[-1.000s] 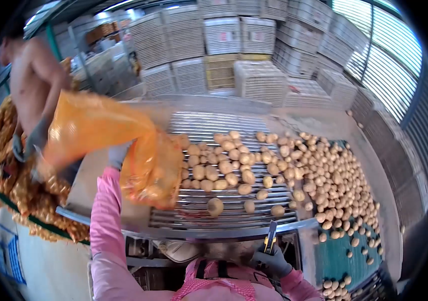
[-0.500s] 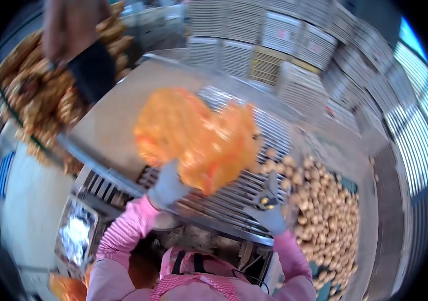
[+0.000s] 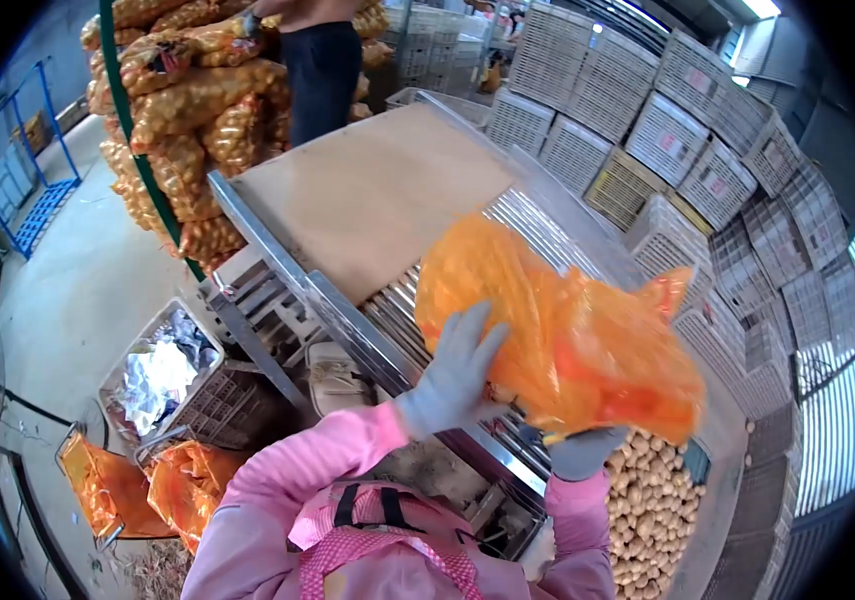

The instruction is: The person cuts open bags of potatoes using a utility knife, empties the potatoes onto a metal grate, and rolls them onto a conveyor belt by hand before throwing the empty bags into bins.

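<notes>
A bulky orange bag (image 3: 567, 340) lies across the metal rollers (image 3: 402, 310) and reaches out past their right side. I cannot make out what is in it. Against its near left side my left hand (image 3: 455, 370), in a grey glove, rests with fingers stretched and spread. My right hand (image 3: 585, 453), also gloved, is under the bag's near right end, which hides its fingers. A bit of yellow (image 3: 555, 437) shows beside that hand, part of a small black-and-yellow tool. Below on the right lies a heap of potatoes (image 3: 657, 500).
A tan board (image 3: 367, 190) covers the far part of the roller table. Stacked crates (image 3: 587, 80) line the back and right. Filled mesh sacks (image 3: 187, 110) stand far left beside another person (image 3: 322, 75). Near left are a crate of plastic wrap (image 3: 212, 400) and orange bags (image 3: 192, 485).
The orange bag has shifted right toward the potato heap. My left hand has spread against its side, and my right hand has gone under it. The camera view has turned.
</notes>
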{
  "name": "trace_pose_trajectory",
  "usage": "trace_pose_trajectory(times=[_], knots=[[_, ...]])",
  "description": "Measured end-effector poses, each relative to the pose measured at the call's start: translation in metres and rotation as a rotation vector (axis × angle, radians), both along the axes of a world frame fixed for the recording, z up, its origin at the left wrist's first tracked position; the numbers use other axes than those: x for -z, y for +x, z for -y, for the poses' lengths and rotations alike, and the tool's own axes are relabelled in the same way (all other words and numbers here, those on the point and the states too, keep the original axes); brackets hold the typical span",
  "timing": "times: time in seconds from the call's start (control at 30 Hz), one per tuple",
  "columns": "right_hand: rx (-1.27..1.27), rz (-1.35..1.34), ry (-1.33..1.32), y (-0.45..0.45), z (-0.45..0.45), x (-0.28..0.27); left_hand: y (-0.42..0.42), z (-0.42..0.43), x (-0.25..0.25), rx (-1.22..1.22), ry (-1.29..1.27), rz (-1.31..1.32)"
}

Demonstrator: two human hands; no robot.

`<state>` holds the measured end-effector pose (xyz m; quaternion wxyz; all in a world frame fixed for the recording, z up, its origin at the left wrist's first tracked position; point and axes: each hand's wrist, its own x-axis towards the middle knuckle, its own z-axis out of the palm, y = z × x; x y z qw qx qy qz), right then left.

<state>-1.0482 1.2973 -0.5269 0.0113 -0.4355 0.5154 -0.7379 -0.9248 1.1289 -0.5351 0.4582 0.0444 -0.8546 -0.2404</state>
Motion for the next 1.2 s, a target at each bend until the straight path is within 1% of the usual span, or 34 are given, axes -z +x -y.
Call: trace_pose_trajectory(times=[0.07, 0.13, 0.17, 0.2, 0.27, 0.3, 0.33, 0.37, 0.4, 0.47, 0.53, 0.57, 0.6, 0.63, 0.67, 0.7, 0.73, 0.77, 0.8, 0.87, 0.9, 0.97, 1.0, 1.07, 1.13, 1.2], knots=[[0.416, -0.368, 0.049, 0.001, -0.032, -0.009, -0.045, -0.004, 0.023, -0.074, -0.072, 0.051], [0.817, -0.722, 0.105, 0.002, -0.061, -0.020, -0.072, -0.015, 0.015, -0.035, -0.034, 0.030], [0.963, -0.821, 0.106, 0.002, -0.072, -0.027, -0.086, -0.019, 0.010, -0.028, -0.008, 0.011], [0.997, -0.822, 0.139, 0.003, -0.085, -0.027, -0.097, -0.025, 0.007, 0.016, 0.005, 0.017], [0.949, -0.449, 0.018, 0.003, -0.103, -0.032, -0.120, -0.036, -0.003, 0.040, -0.050, -0.051], [0.874, -0.216, -0.101, 0.011, -0.110, -0.049, -0.130, -0.040, -0.011, 0.077, -0.037, -0.054], [0.910, -0.221, -0.084, 0.012, -0.122, -0.061, -0.137, -0.043, -0.017, 0.086, -0.065, -0.119], [1.152, -0.577, 0.056, 0.010, -0.136, -0.072, -0.144, -0.046, -0.025, 0.093, -0.094, -0.182], [1.364, -0.943, 0.216, 0.012, -0.145, -0.084, -0.152, -0.048, -0.034, 0.125, -0.083, -0.177], [1.375, -0.945, 0.311, 0.023, -0.152, -0.111, -0.169, -0.051, -0.057, 0.171, -0.114, -0.221], [1.575, -1.258, 0.208, 0.024, -0.160, -0.130, -0.182, -0.037, -0.083, 0.139, -0.162, -0.419], [1.577, -1.260, 0.220, 0.026, -0.164, -0.141, -0.187, -0.026, -0.100, 0.059, -0.138, -0.407], [1.580, -1.178, 0.167, 0.029, -0.167, -0.151, -0.188, -0.014, -0.117, -0.021, -0.118, -0.391], [1.577, -1.096, 0.114, 0.031, -0.169, -0.158, -0.188, -0.002, -0.131, -0.055, -0.094, -0.388], [1.573, -1.092, 0.117, 0.031, -0.169, -0.161, -0.185, 0.011, -0.140, -0.093, -0.074, -0.386], [1.601, -1.063, 0.128, 0.031, -0.168, -0.164, -0.180, 0.025, -0.144, -0.099, -0.077, -0.382], [1.627, -1.031, 0.139, 0.029, -0.166, -0.164, -0.174, 0.041, -0.145, -0.047, -0.062, -0.323], [1.687, -1.196, 0.246, 0.017, -0.183, -0.158, -0.167, 0.051, -0.145, 0.003, -0.048, -0.263], [1.672, -1.190, 0.241, 0.011, -0.176, -0.152, -0.161, 0.058, -0.140, -0.013, -0.051, -0.256], [1.355, -0.856, 0.023, -0.007, -0.152, -0.145, -0.146, 0.074, -0.126, 0.230, 0.143, -0.263], [1.319, -0.850, 0.025, -0.017, -0.139, -0.138, -0.136, 0.084, -0.125, 0.195, 0.150, -0.255], [0.912, -0.575, -0.037, -0.037, -0.108, -0.120, -0.112, 0.106, -0.128, 0.364, 0.400, -0.456], [0.707, -0.435, -0.062, -0.045, -0.090, -0.111, -0.098, 0.118, -0.130, 0.390, 0.476, -0.524], [0.984, -1.035, 0.405, -0.061, -0.044, -0.092, -0.060, 0.142, -0.134, 0.391, 0.585, -0.602], [0.947, -1.168, 0.569, -0.085, 0.002, -0.052, -0.015, 0.157, -0.131, 0.394, 0.667, -0.652], [0.093, 0.293, 0.063, -0.065, 0.073, -0.008, 0.032, 0.158, -0.114, 0.370, 0.740, -0.677]])
